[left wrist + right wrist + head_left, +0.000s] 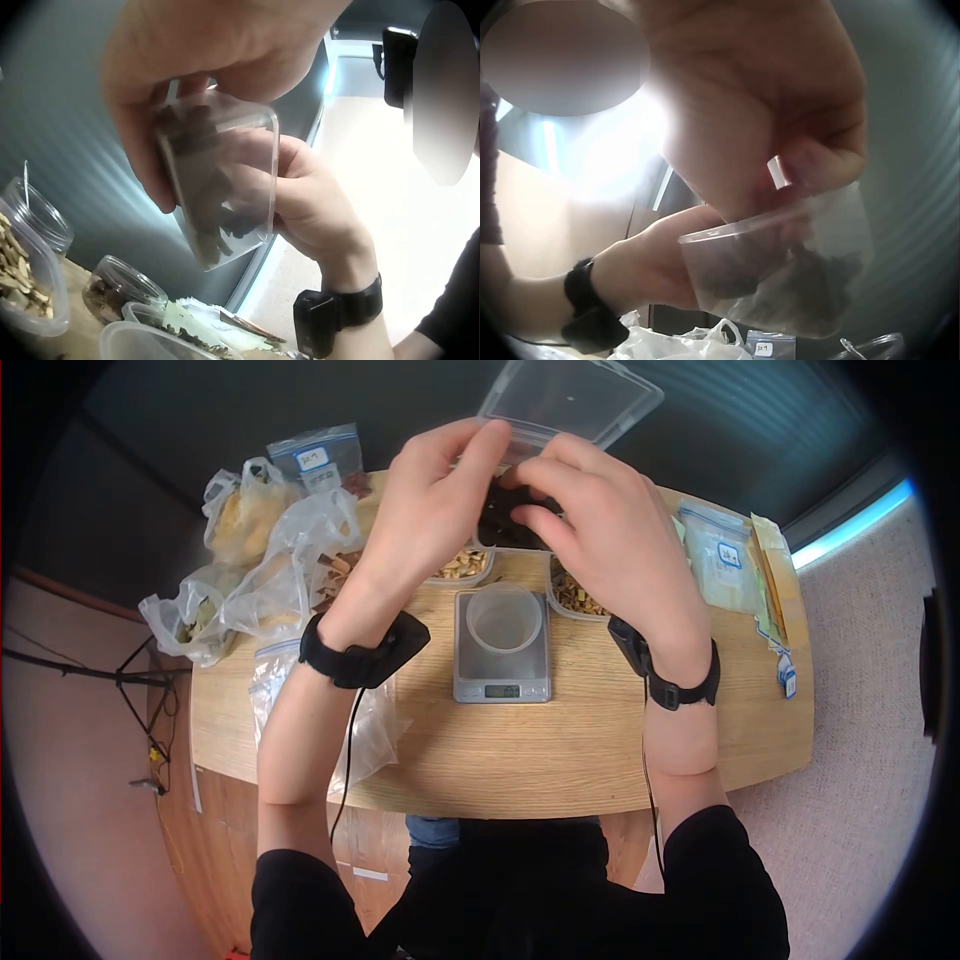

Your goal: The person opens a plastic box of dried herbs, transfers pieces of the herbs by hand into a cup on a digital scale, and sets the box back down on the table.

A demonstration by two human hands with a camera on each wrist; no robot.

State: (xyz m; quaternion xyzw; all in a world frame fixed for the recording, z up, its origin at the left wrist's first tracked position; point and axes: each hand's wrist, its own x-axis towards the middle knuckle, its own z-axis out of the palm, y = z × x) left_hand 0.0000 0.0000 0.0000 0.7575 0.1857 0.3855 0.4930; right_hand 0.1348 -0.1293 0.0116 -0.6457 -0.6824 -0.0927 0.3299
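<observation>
**Both hands on a clear tub, raised over the scale**

While the scale sits on the table with an empty round cup on its plate, both hands hold one small clear container of dark pieces in the air above the far side of the table. The left hand has its fingers wrapped round one side wall, thumb down the face. The right hand grips the opposite side, fingers curled at the rim. The container is tipped, its long axis running roughly up and down in the left wrist view, contents slid toward the lower end. It lies directly between the two hands, neither plainly nearer, and the cup stands below and nearer the person. A hinged clear lid stands open behind the hands. Bags of dried goods lie to the left, labelled packets to the right.
</observation>
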